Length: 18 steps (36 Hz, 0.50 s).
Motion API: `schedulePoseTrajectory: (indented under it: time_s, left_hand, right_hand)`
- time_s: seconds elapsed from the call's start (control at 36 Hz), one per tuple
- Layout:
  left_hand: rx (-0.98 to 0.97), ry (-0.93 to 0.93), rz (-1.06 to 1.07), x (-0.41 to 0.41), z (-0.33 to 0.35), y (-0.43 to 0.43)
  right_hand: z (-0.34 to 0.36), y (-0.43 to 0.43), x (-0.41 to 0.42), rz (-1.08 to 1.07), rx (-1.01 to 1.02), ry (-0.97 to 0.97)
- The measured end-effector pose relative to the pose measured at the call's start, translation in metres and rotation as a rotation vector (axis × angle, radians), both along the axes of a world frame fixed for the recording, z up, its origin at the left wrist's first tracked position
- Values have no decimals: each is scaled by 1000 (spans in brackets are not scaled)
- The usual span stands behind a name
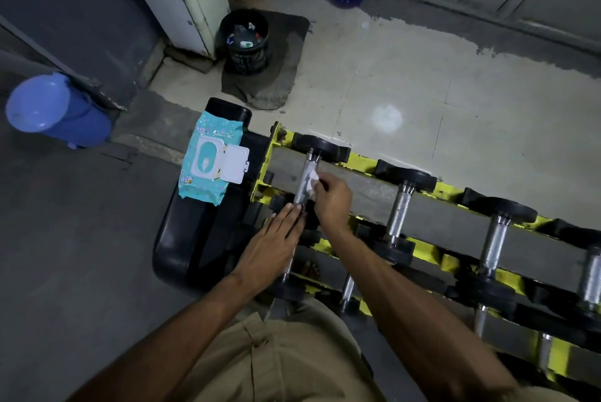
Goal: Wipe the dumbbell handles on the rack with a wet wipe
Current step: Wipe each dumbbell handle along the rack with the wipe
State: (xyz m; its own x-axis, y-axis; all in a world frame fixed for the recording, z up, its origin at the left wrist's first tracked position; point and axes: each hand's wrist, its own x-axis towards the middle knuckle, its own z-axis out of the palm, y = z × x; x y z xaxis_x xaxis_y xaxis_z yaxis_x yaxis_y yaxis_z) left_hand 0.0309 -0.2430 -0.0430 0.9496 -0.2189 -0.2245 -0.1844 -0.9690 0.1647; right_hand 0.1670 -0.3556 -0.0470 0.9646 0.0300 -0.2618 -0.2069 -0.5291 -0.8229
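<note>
- Our right hand (333,198) pinches a small wad of wet wipe (313,181) against the knurled handle (305,182) of the leftmost dumbbell on the top tier of the yellow rack (364,162).
- Our left hand (276,239) lies flat with the fingers together, fingertips touching the near end of that same handle and bracing it.
- Risk: the wipe is bunched small, so it touches only one side of the knurling. The far side and underside probably stay dirty unless we wrap it around.
- Risk: the knurl could snag and shred the wad, leaving lint on the handle.
- Risk: the dumbbell could roll in its cradle under side pressure if the left hand lifts off.
- Risk: the wet wipe pack (208,162) sits on the black stand (195,239) just left of the rack with its lid (235,164) flipped open, so the wipes may dry out. An elbow could also knock it to the floor.
- At least five more handles to the right (400,206) look untouched. One small wad likely won't last, so we expect to need a fresh one.
- Light is dim, so we can't tell how wet the handle is.
</note>
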Motion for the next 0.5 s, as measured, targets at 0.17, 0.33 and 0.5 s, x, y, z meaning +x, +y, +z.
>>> schedulePoseTrajectory:
  time_s: [0.17, 0.33, 0.5]
  left_hand:
    - [-119, -40, 121, 24, 12, -7]
    - [-240, 0, 160, 34, 17, 1]
    - [-463, 66, 214, 39, 17, 30]
  right_hand:
    - [-2, -30, 3, 90, -58, -73]
    - [-2, -35, 10, 95, -34, -42]
    - [1, -27, 1, 81, 15, -19]
